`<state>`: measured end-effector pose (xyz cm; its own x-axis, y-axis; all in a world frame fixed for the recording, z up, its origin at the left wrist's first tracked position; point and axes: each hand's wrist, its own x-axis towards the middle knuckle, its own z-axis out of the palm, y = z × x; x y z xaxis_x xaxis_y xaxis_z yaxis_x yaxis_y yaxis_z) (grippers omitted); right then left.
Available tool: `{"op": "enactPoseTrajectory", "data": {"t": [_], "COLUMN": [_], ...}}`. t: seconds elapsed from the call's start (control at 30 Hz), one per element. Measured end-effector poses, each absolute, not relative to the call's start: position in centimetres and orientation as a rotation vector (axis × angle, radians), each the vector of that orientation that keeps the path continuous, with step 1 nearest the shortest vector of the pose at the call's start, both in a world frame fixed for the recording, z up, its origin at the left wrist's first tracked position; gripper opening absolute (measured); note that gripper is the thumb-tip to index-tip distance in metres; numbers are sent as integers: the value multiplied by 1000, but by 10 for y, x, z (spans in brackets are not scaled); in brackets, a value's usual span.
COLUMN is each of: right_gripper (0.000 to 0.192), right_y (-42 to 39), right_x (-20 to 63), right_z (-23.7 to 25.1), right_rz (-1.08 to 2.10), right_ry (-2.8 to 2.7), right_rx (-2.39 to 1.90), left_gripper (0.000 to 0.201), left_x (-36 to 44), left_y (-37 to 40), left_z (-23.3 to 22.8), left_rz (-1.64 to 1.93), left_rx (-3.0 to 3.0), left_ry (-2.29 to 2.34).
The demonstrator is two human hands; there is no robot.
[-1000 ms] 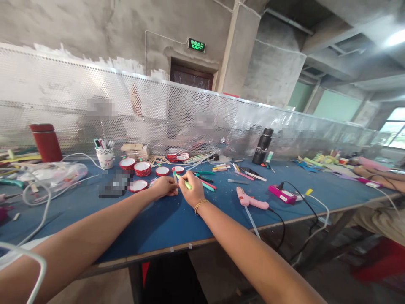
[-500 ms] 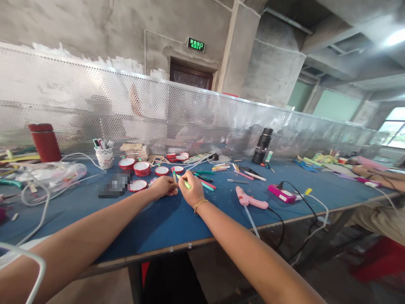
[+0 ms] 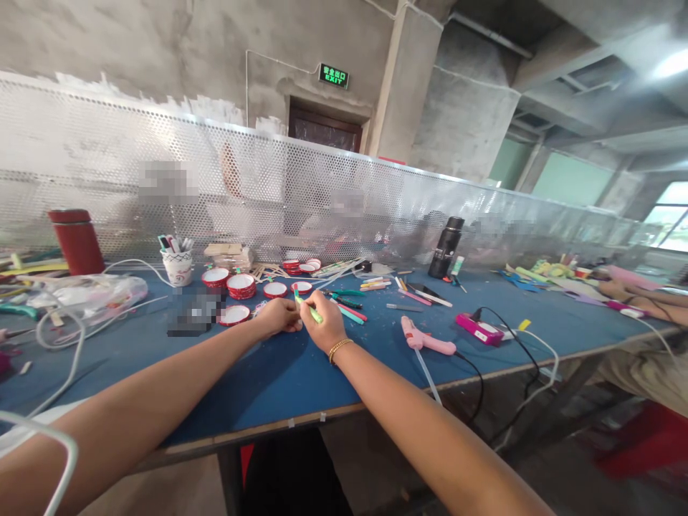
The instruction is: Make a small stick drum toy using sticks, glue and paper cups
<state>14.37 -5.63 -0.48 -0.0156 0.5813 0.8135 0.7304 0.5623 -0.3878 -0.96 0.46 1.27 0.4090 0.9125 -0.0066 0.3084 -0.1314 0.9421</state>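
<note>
My right hand (image 3: 327, 326) is closed around a light green marker (image 3: 316, 316), its tip against a small flat stick. That craft stick (image 3: 295, 289), with red and green colouring near its top, is pinched upright in my left hand (image 3: 282, 316); its lower part is hidden by my fingers. Several red-rimmed round pieces with white insides lie just beyond, among them a single one (image 3: 234, 315) to the left of my left hand. Beside my right hand are teal-handled pliers (image 3: 347, 293) and a few coloured markers (image 3: 352, 314).
A pink glue gun (image 3: 427, 338) and a magenta power block (image 3: 479, 330) with cables lie to the right. At the back stand a black bottle (image 3: 446, 247), a pen cup (image 3: 177, 267) and a red bottle (image 3: 77, 242). A perforated metal screen (image 3: 258, 193) borders the table.
My right hand has shifted slightly left, and the green marker now crosses the craft stick at a lower slant. My left hand stays in about the same place.
</note>
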Motion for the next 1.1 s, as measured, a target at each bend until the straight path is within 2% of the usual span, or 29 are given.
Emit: {"op": "enactPoseTrajectory", "data": {"t": [0.23,0.57,0.83,1.1], "right_gripper": [17,16,16,14], "right_y": [-53,-56,-53,-58], "right_x": [147,144,147,144], "right_z": [-6,-5,-6,-4], "right_rz": [-131,-173,-174,-205], "right_ry": [-1596,-1691,-1616,-1715], "right_rx": [-1133,-1098,-1135,-1120], "left_gripper": [34,24,29,20], "left_x": [-7,-10,-8,-9], "left_y": [4,3,0,3], "left_z": [14,14,17,14], "left_rz": [756,764,749,745], "left_rx": [1660,1663,1664,1663], "left_ry": [1140,1089,1139,1103]}}
